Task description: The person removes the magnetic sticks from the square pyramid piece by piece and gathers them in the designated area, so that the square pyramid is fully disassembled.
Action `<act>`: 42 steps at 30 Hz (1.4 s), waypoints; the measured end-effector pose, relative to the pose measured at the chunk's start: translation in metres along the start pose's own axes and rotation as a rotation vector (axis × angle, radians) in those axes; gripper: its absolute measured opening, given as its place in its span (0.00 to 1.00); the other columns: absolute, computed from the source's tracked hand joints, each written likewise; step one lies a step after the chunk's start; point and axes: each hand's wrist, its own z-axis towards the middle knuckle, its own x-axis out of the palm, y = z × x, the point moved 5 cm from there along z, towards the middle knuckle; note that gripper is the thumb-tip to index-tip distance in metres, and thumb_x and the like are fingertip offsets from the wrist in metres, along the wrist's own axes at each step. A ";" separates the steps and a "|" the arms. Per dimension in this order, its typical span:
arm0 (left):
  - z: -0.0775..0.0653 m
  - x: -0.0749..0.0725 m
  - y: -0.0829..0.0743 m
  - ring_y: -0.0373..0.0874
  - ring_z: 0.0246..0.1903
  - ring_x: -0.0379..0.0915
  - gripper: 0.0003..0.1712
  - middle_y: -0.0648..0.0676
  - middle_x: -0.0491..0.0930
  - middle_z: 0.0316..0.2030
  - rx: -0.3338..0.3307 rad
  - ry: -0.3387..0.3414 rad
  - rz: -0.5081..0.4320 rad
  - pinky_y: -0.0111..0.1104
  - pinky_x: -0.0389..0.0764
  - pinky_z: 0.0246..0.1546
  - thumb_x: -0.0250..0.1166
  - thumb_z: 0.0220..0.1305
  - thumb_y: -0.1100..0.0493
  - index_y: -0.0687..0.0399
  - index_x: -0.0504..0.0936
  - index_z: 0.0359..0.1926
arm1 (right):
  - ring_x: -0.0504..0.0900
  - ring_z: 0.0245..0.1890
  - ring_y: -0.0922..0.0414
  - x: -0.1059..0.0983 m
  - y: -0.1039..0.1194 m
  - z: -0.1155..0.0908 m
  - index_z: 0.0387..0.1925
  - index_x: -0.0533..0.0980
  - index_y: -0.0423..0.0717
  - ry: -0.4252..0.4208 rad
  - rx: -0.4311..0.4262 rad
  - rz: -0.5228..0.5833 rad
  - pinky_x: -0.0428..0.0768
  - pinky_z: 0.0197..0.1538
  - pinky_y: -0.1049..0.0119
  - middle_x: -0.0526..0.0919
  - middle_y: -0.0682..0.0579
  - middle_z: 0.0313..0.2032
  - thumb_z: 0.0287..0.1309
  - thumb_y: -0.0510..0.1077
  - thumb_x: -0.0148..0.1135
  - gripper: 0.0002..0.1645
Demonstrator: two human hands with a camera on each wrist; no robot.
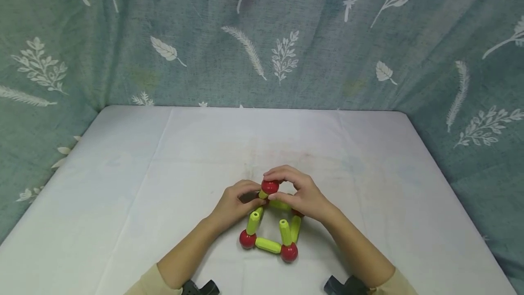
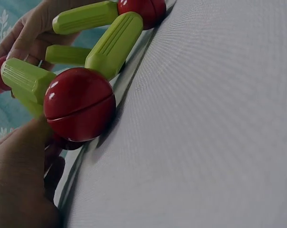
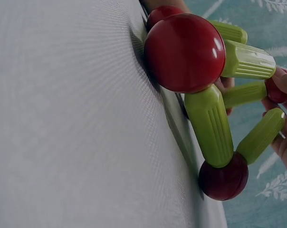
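Observation:
A building-toy frame of lime-green rods and red balls lies on the table, four-sided, with short rods standing up from its corners. My right hand (image 1: 304,192) pinches a red ball (image 1: 269,186) between thumb and fingers, at the top of the far-left upright rod (image 1: 263,194). Low at that same corner, my left hand (image 1: 233,204) grips the rod, its fingers partly hiding the corner ball. Bare-topped upright rods rise from the near-left ball (image 1: 247,239) and the near-right ball (image 1: 289,252). In the right wrist view, another rod (image 3: 262,135) slants up from the far-right ball (image 3: 224,175).
A white cloth covers the table (image 1: 123,185), faintly stained beyond the hands. Green-blue curtains (image 1: 204,58) with white leaf prints hang behind it and along both sides. Dark wrist-camera mounts (image 1: 200,288) show at the bottom edge near both sleeves.

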 end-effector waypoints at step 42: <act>0.000 -0.001 0.006 0.49 0.41 0.77 0.12 0.57 0.83 0.37 -0.048 0.004 -0.043 0.29 0.78 0.43 0.69 0.52 0.69 0.65 0.84 0.40 | 0.78 0.49 0.53 -0.009 0.004 0.002 0.47 0.77 0.34 -0.092 -0.019 -0.022 0.78 0.52 0.66 0.79 0.40 0.47 0.45 0.27 0.69 0.23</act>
